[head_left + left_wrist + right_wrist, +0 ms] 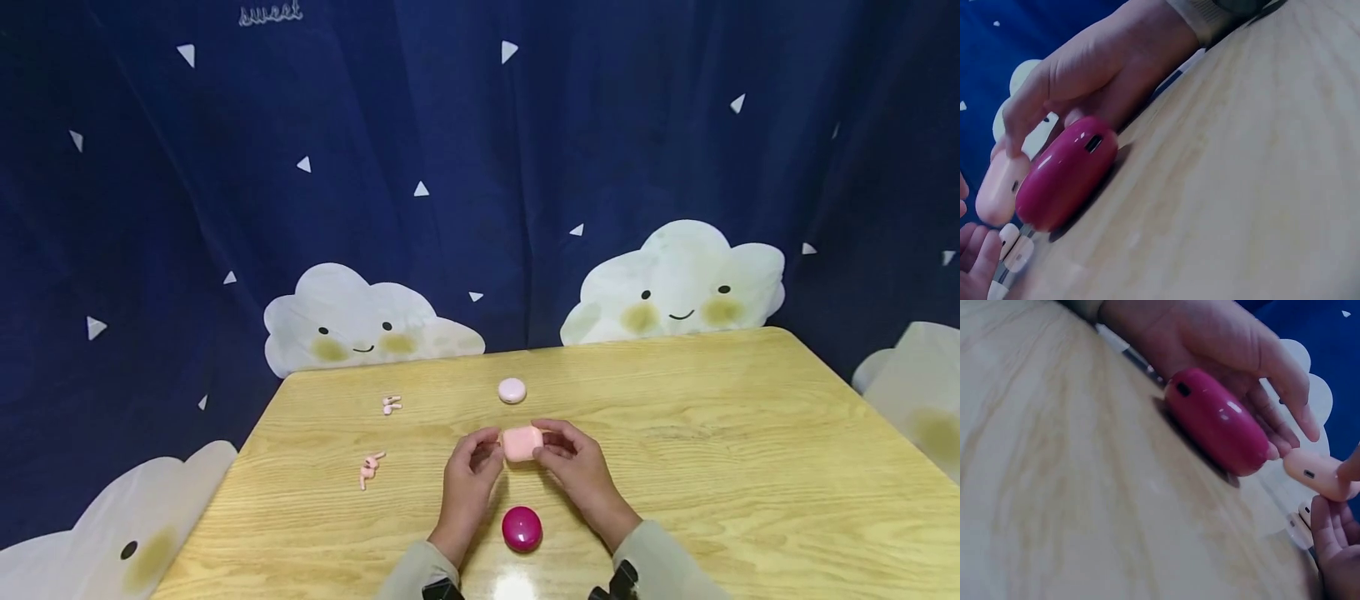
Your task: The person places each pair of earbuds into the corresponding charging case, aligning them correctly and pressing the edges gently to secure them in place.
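The right hand [581, 468] pinches the pink case [520, 444], the left hand [467, 477] (loosely curved, empty) just beside it.

From the near side, the head view faces far and down across the table [750, 433]; both wrist views, low and tilted, face far, sharing the close red case [1066, 178] and pink case [1001, 190].

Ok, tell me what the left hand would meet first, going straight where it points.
The left hand would likely meet the peach-pink, rounded rectangular case first; whether its fingertips touch it is unclear.
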Motion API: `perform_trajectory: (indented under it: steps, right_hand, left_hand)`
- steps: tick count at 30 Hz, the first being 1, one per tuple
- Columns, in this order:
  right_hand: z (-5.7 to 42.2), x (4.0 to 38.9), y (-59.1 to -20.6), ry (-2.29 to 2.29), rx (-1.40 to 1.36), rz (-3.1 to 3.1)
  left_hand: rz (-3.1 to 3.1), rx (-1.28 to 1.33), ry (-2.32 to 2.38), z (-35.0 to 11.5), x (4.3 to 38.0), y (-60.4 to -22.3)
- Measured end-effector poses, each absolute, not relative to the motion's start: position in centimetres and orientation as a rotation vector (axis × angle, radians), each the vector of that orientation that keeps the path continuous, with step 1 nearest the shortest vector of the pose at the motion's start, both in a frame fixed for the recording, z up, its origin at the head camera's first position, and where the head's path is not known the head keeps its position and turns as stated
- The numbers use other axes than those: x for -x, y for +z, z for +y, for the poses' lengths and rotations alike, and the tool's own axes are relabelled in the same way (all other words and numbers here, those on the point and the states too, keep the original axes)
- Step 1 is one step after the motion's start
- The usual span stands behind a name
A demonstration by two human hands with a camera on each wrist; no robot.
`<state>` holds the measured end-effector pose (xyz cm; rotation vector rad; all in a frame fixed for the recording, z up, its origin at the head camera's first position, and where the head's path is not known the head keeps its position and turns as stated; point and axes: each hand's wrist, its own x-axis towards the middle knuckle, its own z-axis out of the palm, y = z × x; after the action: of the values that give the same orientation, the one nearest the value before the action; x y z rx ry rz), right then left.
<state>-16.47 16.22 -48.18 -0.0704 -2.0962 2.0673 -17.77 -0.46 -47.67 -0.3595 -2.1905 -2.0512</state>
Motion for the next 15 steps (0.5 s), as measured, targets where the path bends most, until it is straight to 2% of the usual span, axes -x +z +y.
perform_trajectory:
  steps: [5,15]
  right_hand:
    - [16.7,17.3,-49.6,2.2,0.031,-1.973]
    - [16.4,17.6,-49.6,2.409,-0.075,-1.843]
  left_hand:
    - [-2.134,0.396,-2.233,-0.4,20.0,-50.0]
    - [-1.985,0.414,-2.525,-0.7,20.4,-50.2]
